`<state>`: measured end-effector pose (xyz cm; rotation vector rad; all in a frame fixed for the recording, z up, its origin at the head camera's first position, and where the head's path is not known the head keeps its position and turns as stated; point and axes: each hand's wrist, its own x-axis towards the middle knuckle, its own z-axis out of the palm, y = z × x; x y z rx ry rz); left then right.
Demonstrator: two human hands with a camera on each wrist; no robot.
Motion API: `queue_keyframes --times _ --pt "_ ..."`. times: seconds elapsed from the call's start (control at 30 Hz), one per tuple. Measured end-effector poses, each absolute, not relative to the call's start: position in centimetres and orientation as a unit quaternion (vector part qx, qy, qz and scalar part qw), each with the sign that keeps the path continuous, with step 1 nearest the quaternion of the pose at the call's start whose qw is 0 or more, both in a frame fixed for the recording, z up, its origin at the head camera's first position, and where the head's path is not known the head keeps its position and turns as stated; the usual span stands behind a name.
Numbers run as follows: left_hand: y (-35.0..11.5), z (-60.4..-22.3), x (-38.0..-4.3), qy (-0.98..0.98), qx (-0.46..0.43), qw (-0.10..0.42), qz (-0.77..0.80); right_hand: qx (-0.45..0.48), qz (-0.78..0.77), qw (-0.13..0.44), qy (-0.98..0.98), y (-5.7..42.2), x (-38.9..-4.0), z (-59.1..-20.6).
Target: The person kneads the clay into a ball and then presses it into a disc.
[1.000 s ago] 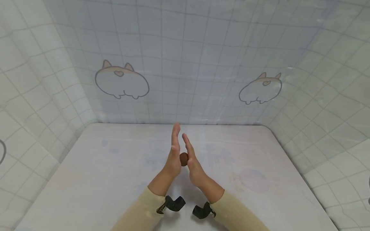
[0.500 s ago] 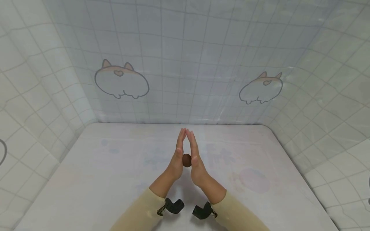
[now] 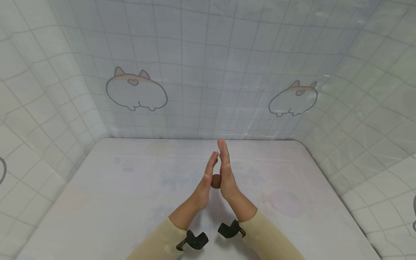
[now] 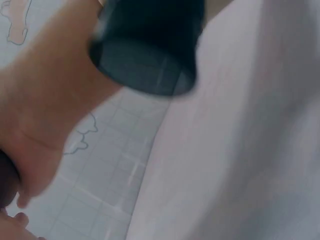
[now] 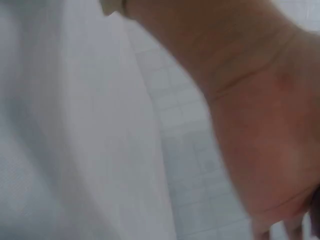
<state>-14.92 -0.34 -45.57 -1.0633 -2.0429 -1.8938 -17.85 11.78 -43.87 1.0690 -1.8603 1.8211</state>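
A small, smooth brown ball [image 3: 216, 181], like modelling clay, sits between my two palms in the head view. My left hand [image 3: 204, 184] presses it from the left with straight fingers. From the other side my right hand [image 3: 227, 177] presses it, fingers also straight and reaching farther forward than the left ones. The fingertips lean in towards each other above the ball. In the left wrist view the dark ball [image 4: 7, 182] shows at the left edge beside the palm. Only a sliver of the ball [image 5: 315, 215] appears at the right edge of the right wrist view, which is blurred.
Below the hands lies a white table [image 3: 113, 202] with faint pastel prints. A pale gridded curtain [image 3: 211, 90] with cartoon animal drawings encloses it at the back and sides. Black curved wrist mounts [image 3: 196, 241] stick out from the cream sleeves [image 3: 159, 240].
My hands slide against each other: the left has drawn back and the right has pushed forward. The ball between them has shifted slightly to the right.
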Motion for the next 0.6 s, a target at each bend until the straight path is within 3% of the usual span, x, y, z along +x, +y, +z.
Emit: queue_keyframes --times 0.37,0.6 --pt "-0.4 -44.6 -15.4 -0.674 -0.357 0.154 -0.628 0.414 0.615 0.142 -0.656 11.5 -17.9 -45.3" --pt "-0.7 -44.3 -15.9 -0.685 -0.347 0.161 -0.62 0.445 0.602 0.164 -0.642 11.1 -17.2 -45.3"
